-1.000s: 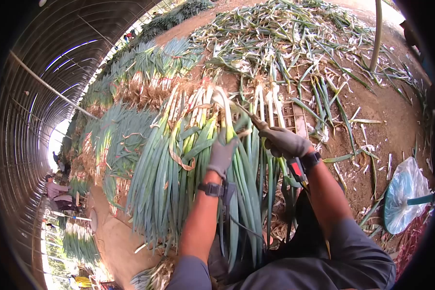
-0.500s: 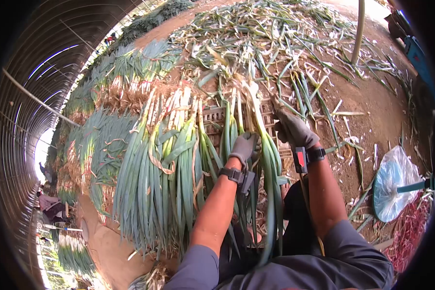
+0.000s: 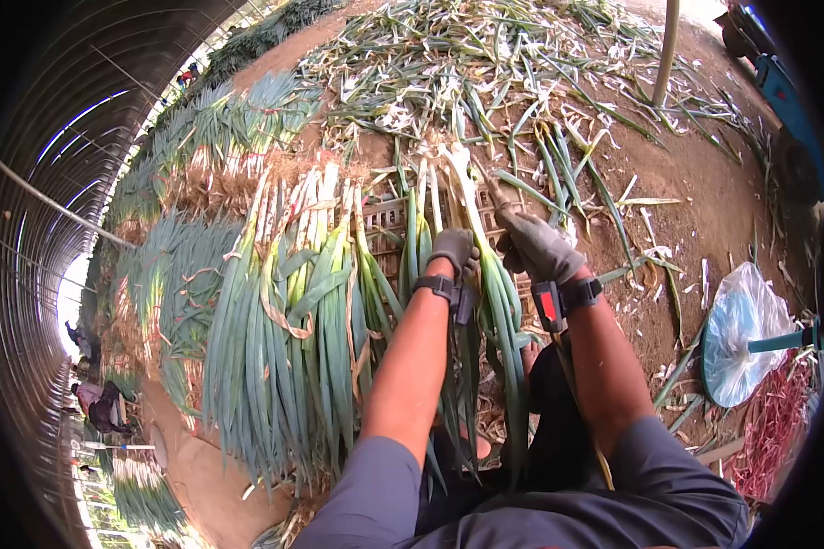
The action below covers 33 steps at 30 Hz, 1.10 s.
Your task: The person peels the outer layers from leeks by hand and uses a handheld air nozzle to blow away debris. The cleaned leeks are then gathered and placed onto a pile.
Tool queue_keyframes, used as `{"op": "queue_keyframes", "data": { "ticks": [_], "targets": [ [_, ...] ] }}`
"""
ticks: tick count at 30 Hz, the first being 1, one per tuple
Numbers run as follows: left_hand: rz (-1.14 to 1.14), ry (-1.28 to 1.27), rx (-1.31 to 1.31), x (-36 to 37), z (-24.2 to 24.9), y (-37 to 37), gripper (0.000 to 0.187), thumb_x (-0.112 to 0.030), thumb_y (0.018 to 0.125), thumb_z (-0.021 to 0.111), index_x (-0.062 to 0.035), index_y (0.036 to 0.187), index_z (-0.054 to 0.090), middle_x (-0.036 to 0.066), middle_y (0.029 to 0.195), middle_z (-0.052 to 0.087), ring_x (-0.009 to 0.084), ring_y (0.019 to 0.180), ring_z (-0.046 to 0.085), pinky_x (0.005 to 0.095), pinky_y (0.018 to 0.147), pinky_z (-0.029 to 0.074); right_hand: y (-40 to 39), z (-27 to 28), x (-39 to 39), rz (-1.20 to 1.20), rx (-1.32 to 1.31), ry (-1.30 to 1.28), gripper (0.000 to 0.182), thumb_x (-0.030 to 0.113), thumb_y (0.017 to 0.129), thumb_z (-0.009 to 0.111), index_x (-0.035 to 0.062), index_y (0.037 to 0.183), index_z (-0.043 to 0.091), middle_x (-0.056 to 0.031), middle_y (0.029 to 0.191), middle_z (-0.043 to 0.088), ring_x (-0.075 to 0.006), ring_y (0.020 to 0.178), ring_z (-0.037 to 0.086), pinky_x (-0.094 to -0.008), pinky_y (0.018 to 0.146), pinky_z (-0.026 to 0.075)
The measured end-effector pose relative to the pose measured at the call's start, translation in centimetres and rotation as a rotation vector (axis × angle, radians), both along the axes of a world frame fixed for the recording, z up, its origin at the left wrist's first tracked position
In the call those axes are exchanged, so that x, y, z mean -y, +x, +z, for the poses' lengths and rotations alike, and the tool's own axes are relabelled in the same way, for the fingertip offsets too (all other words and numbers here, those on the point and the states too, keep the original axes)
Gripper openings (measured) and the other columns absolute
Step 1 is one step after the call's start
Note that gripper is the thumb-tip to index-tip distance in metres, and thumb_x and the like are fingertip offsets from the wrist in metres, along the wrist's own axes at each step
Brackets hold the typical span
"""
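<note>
Long green onions (image 3: 288,311) with white stems lie side by side on a slatted plastic crate (image 3: 384,216), leaves towards me. My left hand (image 3: 455,250), in a grey glove, is closed at the stems just left of a thick onion (image 3: 471,206); what its fingers wrap is partly hidden. Right of that thick onion my gloved right hand (image 3: 538,245) has its fingers curled, with a brownish leaf or stalk at the fingertips. Its exact hold is hard to make out.
Onion bundles (image 3: 188,265) stand in rows at the left. Stripped leaves (image 3: 485,55) cover the ground ahead. A plastic-wrapped blue disc (image 3: 732,339) and red strands (image 3: 767,435) are at the right. A pole (image 3: 666,55) rises at the upper right. Another person (image 3: 101,405) is at the far left.
My left hand has moved up along the stems. My right hand has shifted slightly left, nearer the thick onion. The whole view has shifted a little left.
</note>
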<state>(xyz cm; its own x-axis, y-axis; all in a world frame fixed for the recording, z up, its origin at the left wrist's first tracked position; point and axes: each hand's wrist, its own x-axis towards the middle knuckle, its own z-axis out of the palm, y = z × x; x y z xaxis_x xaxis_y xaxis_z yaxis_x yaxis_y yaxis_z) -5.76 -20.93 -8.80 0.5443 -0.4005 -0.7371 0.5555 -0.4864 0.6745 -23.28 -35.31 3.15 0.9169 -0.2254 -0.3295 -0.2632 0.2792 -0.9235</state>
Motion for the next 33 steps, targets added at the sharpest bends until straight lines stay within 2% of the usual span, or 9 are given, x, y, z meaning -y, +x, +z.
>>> {"op": "queue_keyframes", "data": {
  "ticks": [1, 8, 14, 17, 18, 19, 21, 25, 33],
  "targets": [
    [0.018, -0.006, -0.216, 1.0, 0.7, 0.4, 0.036, -0.038, 0.101, 0.049, -0.0050, 0.096, 0.062, 0.010, 0.074, 0.064, 0.0255, 0.049, 0.060, 0.0424, 0.044, 0.044, 0.5, -0.6, -0.1, -0.001, -0.001, 0.031, 0.052, 0.052, 0.099, 0.059, 0.0003, 0.094, 0.065, -0.0068, 0.072, 0.063, -0.0152, 0.060, 0.062, -0.0307, 0.055, 0.050],
    [0.037, -0.104, 0.048, -0.4, 1.9, -1.1, 0.023, -0.032, 0.094, 0.063, -0.0094, 0.091, 0.061, 0.005, 0.075, 0.061, 0.0173, 0.053, 0.057, 0.0335, 0.049, 0.046, 1.8, -1.5, 0.1, 0.006, -0.028, -0.031, 0.049, 0.049, 0.098, 0.061, -0.0002, 0.099, 0.065, -0.0086, 0.076, 0.064, -0.0164, 0.059, 0.062, -0.0317, 0.055, 0.052],
    [-0.746, 0.201, 0.466, -4.5, 13.1, -1.0, 0.018, -0.025, 0.092, 0.064, -0.0074, 0.094, 0.069, 0.000, 0.072, 0.064, 0.0130, 0.053, 0.055, 0.0321, 0.054, 0.051, 1.9, -1.8, 0.7, 0.000, -0.051, -0.042, 0.048, 0.050, 0.098, 0.062, 0.0016, 0.101, 0.063, -0.0076, 0.079, 0.064, -0.0164, 0.060, 0.062, -0.0314, 0.056, 0.052],
    [-0.185, -0.542, 0.880, -7.7, 15.4, 8.5, 0.025, -0.025, 0.091, 0.070, -0.0044, 0.105, 0.065, 0.008, 0.093, 0.066, 0.0214, 0.086, 0.072, 0.0360, 0.058, 0.055, 1.7, -1.6, 0.3, 0.069, -0.078, -0.024, 0.048, 0.053, 0.098, 0.061, 0.0049, 0.102, 0.061, -0.0050, 0.080, 0.062, -0.0137, 0.059, 0.061, -0.0293, 0.054, 0.051],
    [0.366, -0.720, 0.701, -7.6, 19.4, 8.0, 0.020, -0.019, 0.097, 0.063, -0.0049, 0.111, 0.062, 0.012, 0.107, 0.066, 0.0243, 0.087, 0.072, 0.0334, 0.056, 0.056, 1.5, -0.7, -0.1, 0.095, -0.090, -0.086, 0.049, 0.055, 0.098, 0.060, 0.0054, 0.100, 0.060, -0.0041, 0.079, 0.062, -0.0127, 0.057, 0.059, -0.0288, 0.051, 0.049],
    [0.481, -0.727, 0.631, -9.5, 19.7, 10.2, 0.049, -0.015, 0.095, 0.060, -0.0047, 0.139, 0.042, 0.019, 0.109, 0.068, 0.0252, 0.079, 0.073, 0.0324, 0.059, 0.060, 1.9, -1.0, -0.5, 0.143, -0.114, -0.058, 0.050, 0.056, 0.098, 0.060, 0.0054, 0.101, 0.059, -0.0035, 0.075, 0.060, -0.0125, 0.054, 0.057, -0.0293, 0.048, 0.046],
    [0.375, -0.133, 0.825, -9.6, 17.8, 9.0, 0.054, -0.021, 0.096, 0.064, -0.0066, 0.144, 0.046, 0.021, 0.111, 0.069, 0.0235, 0.080, 0.073, 0.0284, 0.058, 0.060, 2.1, -1.4, -1.5, 0.285, -0.183, -0.237, 0.049, 0.054, 0.099, 0.059, 0.0052, 0.102, 0.059, -0.0032, 0.072, 0.058, -0.0122, 0.054, 0.056, -0.0298, 0.047, 0.044],
    [-0.418, 0.288, 0.888, -9.0, 7.6, 2.1, 0.037, -0.024, 0.096, 0.061, -0.0237, 0.133, 0.065, 0.015, 0.122, 0.071, 0.0262, 0.092, 0.073, 0.0393, 0.084, 0.060, 2.0, -2.0, -4.0, 0.548, -0.181, -0.467, 0.064, 0.062, 0.100, 0.044, 0.0023, 0.088, 0.063, -0.0067, 0.058, 0.058, -0.0189, 0.049, 0.055, -0.0368, 0.049, 0.046],
    [-0.248, 0.818, 1.140, -9.1, 3.1, 1.1, 0.048, -0.041, 0.094, 0.061, -0.0132, 0.133, 0.063, 0.014, 0.126, 0.069, 0.0353, 0.109, 0.069, 0.0466, 0.094, 0.054, 2.8, -1.0, -4.8, 0.580, -0.218, -0.580, 0.068, 0.067, 0.099, 0.040, 0.0031, 0.093, 0.063, -0.0082, 0.059, 0.059, -0.0191, 0.049, 0.060, -0.0351, 0.048, 0.048]
  ]
}}
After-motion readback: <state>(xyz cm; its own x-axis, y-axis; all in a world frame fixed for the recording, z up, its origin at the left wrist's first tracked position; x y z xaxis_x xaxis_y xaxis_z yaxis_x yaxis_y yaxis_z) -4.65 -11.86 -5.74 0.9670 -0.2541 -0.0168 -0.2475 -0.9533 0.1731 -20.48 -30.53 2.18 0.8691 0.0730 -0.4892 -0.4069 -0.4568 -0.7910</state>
